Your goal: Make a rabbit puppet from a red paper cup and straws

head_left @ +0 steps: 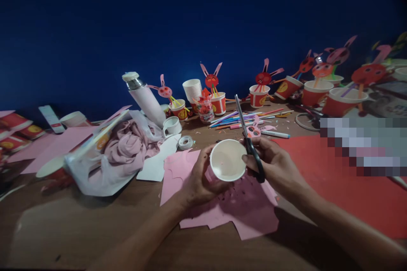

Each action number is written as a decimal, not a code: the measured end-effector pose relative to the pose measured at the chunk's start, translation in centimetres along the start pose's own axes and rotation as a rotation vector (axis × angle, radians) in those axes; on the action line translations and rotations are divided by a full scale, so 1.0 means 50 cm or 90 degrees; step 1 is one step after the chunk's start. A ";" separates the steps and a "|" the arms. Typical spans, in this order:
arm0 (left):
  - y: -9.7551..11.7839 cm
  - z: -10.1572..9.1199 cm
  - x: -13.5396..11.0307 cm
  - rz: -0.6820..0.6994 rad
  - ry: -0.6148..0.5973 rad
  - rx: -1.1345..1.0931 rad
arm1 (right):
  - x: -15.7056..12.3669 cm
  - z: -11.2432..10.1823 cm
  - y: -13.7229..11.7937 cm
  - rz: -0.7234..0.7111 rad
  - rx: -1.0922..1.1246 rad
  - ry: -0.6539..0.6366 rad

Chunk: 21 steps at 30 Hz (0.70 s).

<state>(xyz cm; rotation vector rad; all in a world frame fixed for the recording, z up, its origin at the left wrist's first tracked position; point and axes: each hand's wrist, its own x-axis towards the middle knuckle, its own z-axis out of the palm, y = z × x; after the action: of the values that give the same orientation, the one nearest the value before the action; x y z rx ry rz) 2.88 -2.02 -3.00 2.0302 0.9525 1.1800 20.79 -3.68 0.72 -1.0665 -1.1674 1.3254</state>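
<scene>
My left hand (pixel 202 180) is wrapped round the side of a white-rimmed paper cup (pixel 228 160), whose open mouth faces me. In my right hand (pixel 270 156) is a pair of scissors (pixel 252 148) with black handles, the blades pointing up and away. The right thumb lies close to the cup's rim; I cannot tell whether it touches. Below both hands lies a cut sheet of pink paper (pixel 254 216) with small dark scraps on it. The cup's outer wall is mostly hidden.
Behind are coloured sticks (pixel 229 120), a pink paper face (pixel 254 131), a blue-capped marker (pixel 278 134) and red cups with rabbit figures (pixel 218 103). A plastic bag with pink cloth (pixel 130 146) and a thermos (pixel 144 99) stand left. Red paper (pixel 346 186) lies right.
</scene>
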 end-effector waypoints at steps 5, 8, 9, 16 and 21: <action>0.008 -0.015 0.004 -0.048 -0.109 -0.138 | 0.005 -0.010 -0.006 0.001 -0.030 -0.013; -0.004 -0.023 0.003 -0.064 -0.138 -0.203 | 0.006 -0.015 -0.006 -0.019 -0.100 -0.035; -0.008 -0.025 0.003 -0.070 -0.138 -0.213 | 0.006 -0.017 -0.006 -0.025 -0.126 -0.044; 0.003 -0.037 0.009 -0.144 -0.181 -0.217 | 0.003 -0.026 -0.007 -0.087 -0.238 -0.132; 0.022 -0.040 0.017 -0.205 -0.274 -0.228 | 0.004 -0.032 -0.008 -0.150 -0.317 -0.187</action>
<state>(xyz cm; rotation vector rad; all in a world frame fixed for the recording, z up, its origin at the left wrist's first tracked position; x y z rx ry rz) 1.68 -1.68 -0.88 1.6692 0.7515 0.6484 22.43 -3.36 0.89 -1.0551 -1.8512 1.0508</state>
